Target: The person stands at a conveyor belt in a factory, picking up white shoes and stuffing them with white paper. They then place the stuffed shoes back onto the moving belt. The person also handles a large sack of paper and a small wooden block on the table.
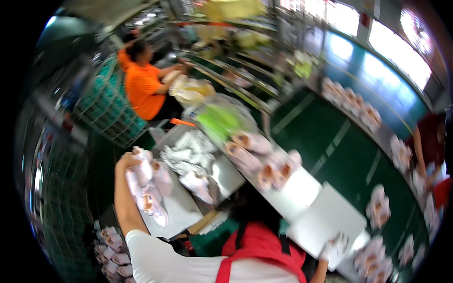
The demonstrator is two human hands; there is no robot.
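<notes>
My left hand (126, 161) reaches out to the left, its fingers closed on a pale pink shoe (143, 166) at the end of the metal table. More pale shoes, including a laced sneaker (155, 210), lie beside it. My right hand (334, 247), in a white glove, is low on the right beside a white board (325, 217). Its fingers look spread, with nothing visible in them, though blurred. Two pairs of pale pink shoes (245, 153) stand on the bench ahead. Crumpled white paper (191, 152) covers the middle of the table, with another shoe (197, 186) at its edge.
Ahead left, a person in an orange shirt (144, 89) sits by a wire cage (111, 104). Green sheets (219, 120) lie past the shoes. On the right, a green conveyor (325, 137) carries shoes; another person (432, 141) works beyond. Shoes are piled lower left (113, 254).
</notes>
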